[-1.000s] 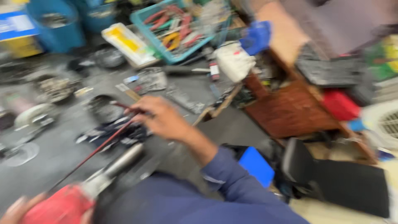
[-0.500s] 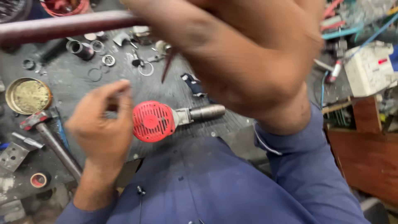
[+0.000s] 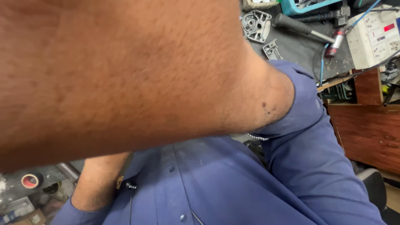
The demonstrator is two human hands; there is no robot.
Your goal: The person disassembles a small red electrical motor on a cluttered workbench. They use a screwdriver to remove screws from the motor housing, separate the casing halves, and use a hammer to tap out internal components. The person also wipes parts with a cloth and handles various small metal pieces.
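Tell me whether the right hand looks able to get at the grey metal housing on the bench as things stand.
Probably yes, though I can't see the hand itself: the raised right forearm fills the view. The grey metal housing lies uncovered on the dark bench, just beyond the elbow, with nothing on top of it.

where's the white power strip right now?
Head view, top right corner: the white power strip sits on the bench edge, right of the black-handled tool.

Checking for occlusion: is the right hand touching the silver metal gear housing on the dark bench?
Cannot tell. In the head view the right forearm fills the frame, hiding the hand; the housing lies visible beyond it.
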